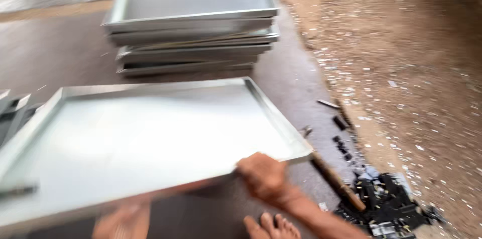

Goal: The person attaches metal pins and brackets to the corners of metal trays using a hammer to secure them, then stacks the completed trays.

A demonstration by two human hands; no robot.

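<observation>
Metal tray (135,138) — shallow, grey, raised rim — right hand (263,176) gripping edge.

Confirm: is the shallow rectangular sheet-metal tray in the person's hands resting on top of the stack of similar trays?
No, the shallow rectangular sheet-metal tray, gripped by the right hand, is apart from the stack of similar trays behind it.

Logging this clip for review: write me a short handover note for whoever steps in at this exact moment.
Right hand: gripping the near rim of a large metal tray, by its corner.
Left hand: blurred under the tray's near edge; grip unclear.
The tray is held tilted above the floor.
Done: a stack of trays stands just beyond.
Left: the held tray is not set down yet.
Watch the wooden handle and dark scraps on the right.
</observation>
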